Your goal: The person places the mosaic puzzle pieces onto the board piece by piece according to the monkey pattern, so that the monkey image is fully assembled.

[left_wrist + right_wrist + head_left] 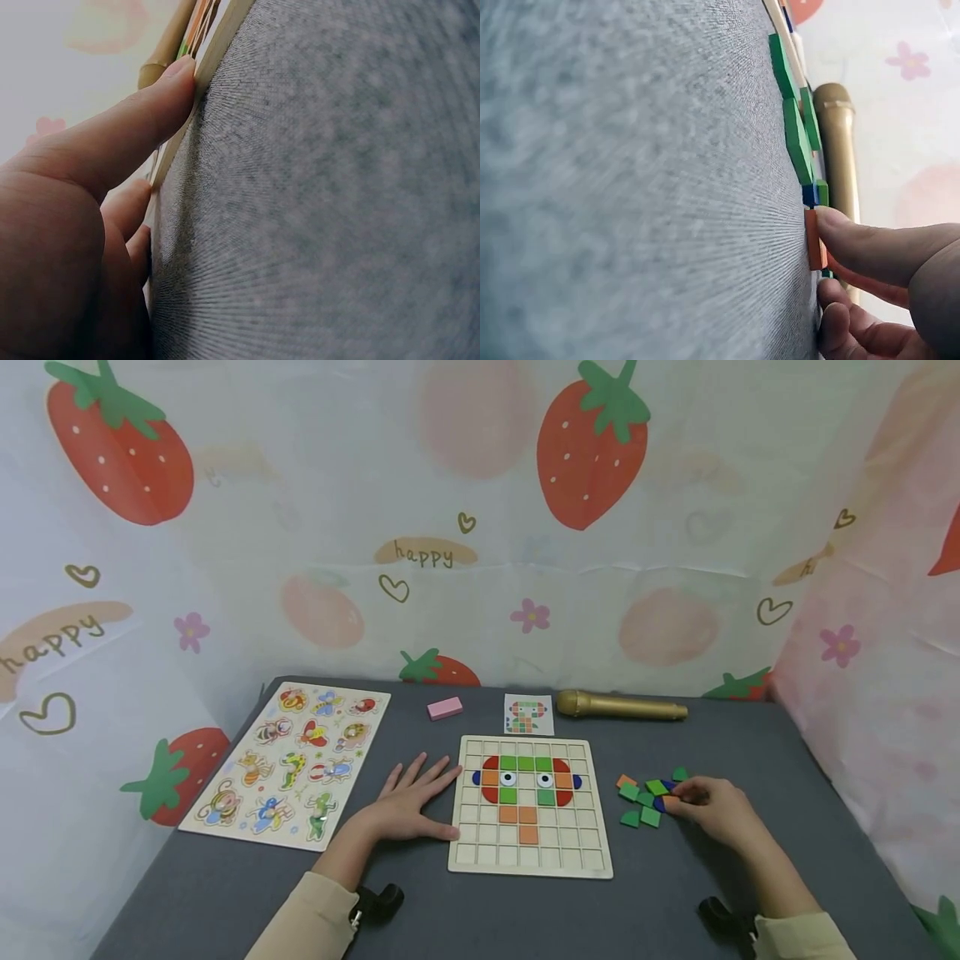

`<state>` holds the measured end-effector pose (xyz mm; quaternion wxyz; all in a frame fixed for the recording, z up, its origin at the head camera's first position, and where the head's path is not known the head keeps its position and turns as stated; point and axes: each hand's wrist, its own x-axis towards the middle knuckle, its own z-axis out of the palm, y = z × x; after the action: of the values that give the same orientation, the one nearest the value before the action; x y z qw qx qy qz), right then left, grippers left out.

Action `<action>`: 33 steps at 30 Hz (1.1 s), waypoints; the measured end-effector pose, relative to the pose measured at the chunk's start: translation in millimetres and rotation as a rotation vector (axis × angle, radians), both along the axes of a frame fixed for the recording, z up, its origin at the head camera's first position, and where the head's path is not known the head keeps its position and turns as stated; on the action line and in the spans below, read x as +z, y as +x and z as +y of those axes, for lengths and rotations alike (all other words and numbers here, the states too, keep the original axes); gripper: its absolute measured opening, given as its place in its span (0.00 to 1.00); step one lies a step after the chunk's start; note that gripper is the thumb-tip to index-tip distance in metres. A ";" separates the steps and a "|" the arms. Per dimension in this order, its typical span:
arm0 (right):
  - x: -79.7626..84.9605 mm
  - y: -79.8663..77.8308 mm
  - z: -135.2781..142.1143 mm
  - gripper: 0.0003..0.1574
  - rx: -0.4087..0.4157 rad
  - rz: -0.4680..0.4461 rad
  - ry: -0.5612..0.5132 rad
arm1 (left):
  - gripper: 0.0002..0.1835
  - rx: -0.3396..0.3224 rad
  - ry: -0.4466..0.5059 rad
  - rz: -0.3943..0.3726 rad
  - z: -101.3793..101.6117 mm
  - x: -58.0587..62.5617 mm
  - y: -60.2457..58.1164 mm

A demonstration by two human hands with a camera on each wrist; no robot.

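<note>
My left hand [402,806] lies with fingers spread, its thumb and fingertips touching the left edge of a wooden grid board [570,858]. On the board, green, orange, red and blue tiles and two eye tiles form part of a figure. In the left wrist view the thumb [142,120] presses the board's side. To the right of the board, my right hand [716,810] pinches an orange tile [813,240] at the edge of a loose pile of green, blue and orange tiles [649,816]. Some of that pile is hidden behind the fingers.
A small pattern card [528,727] lies behind the board, with a gold microphone [622,705] to its right and a pink block [445,708] to its left. An insect picture board [288,768] lies on the grey table [525,918] at left. Strawberry-printed curtains surround the table.
</note>
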<state>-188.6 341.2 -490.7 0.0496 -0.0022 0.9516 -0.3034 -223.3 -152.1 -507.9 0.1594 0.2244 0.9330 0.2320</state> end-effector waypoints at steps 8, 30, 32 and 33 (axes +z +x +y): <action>6.4 1.8 1.1 0.22 -0.010 -0.020 -0.027 | 0.55 0.003 0.004 0.002 -0.2 0.2 -0.1; 36.2 1.8 -59.3 0.18 0.053 0.012 -0.134 | 0.55 0.008 -0.011 0.001 0.4 1.8 0.6; 36.7 1.7 -66.8 0.15 0.073 0.010 -0.143 | 0.55 0.007 -0.010 -0.002 0.6 2.0 0.6; 37.0 1.8 -70.6 0.14 0.088 0.010 -0.146 | 0.55 0.007 -0.009 -0.003 0.6 2.0 0.6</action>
<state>-186.8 270.6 -453.7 0.0576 -0.0490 0.9262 -0.3693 -222.7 -151.5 -506.0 0.1610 0.2201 0.9345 0.2287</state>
